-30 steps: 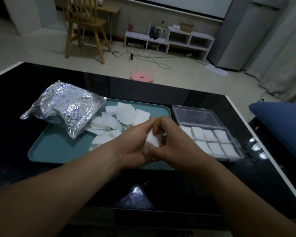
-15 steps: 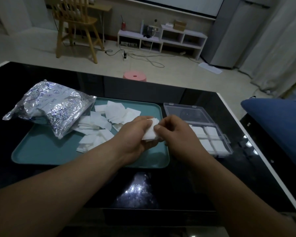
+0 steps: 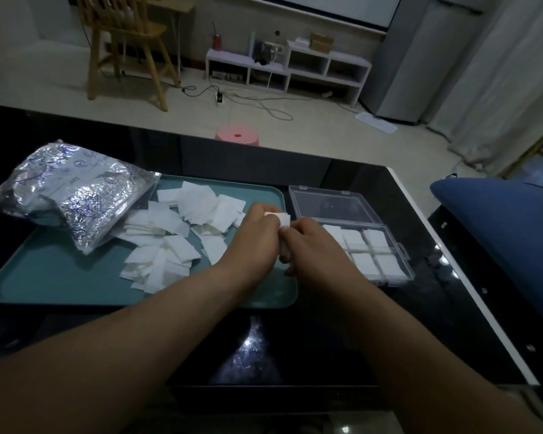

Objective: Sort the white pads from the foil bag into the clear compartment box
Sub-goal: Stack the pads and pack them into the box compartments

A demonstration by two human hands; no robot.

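Roughly mid-sort: both hands on one small stack, box close at 3 o'clock.
Black table (image 3: 420,324) carries teal tray (image 3: 60,277). Foil bag (image 3: 69,195) lies at tray's 10 o'clock, with loose pads (image 3: 170,245) spilled across the centre. Clear compartment box (image 3: 333,205) sits just beside tray's right edge, lid open, long axis roughly 9 to 3 o'clock. The cells in view already hold pads. Left hand (image 3: 254,233) and right hand (image 3: 311,245) meet over tray's right edge, fingers curled, pinching held stack (image 3: 279,217) between them. Box lies at 3 o'clock from stack, and right hand is nearer, covering its near-left cells. Which cell has room: cannot tell.
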